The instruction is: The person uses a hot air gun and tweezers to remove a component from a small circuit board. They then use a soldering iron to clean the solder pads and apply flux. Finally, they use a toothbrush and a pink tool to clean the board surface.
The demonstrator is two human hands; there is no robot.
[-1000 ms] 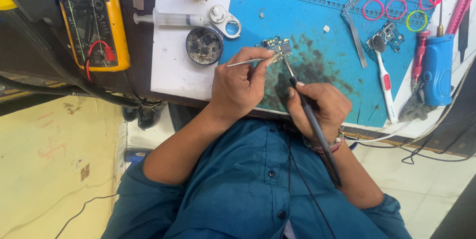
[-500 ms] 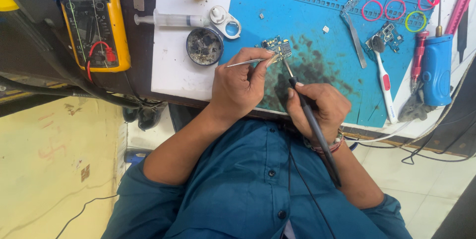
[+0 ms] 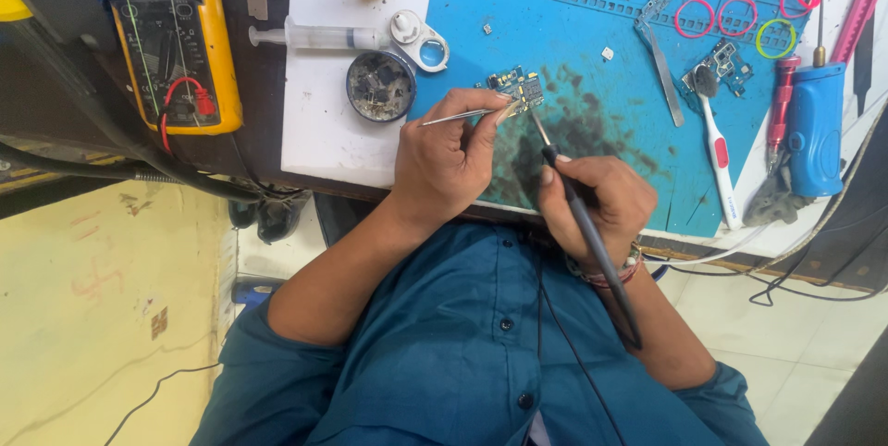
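Circuit board (image 3: 518,90) half hidden by left fingers (image 3: 504,113)

Soldering iron (image 3: 592,242) tip contact on small circuit board (image 3: 518,90) too small to tell; multimeter (image 3: 171,34) cut off at top edge.

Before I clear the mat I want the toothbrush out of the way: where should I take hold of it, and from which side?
Take the white toothbrush by its long handle, around the red middle section. It lies flat, head toward the far edge of the blue mat, near the small green board. Coming in from the near edge looks best: the handle end there seems free, while a red-handled tool lies close to its right.
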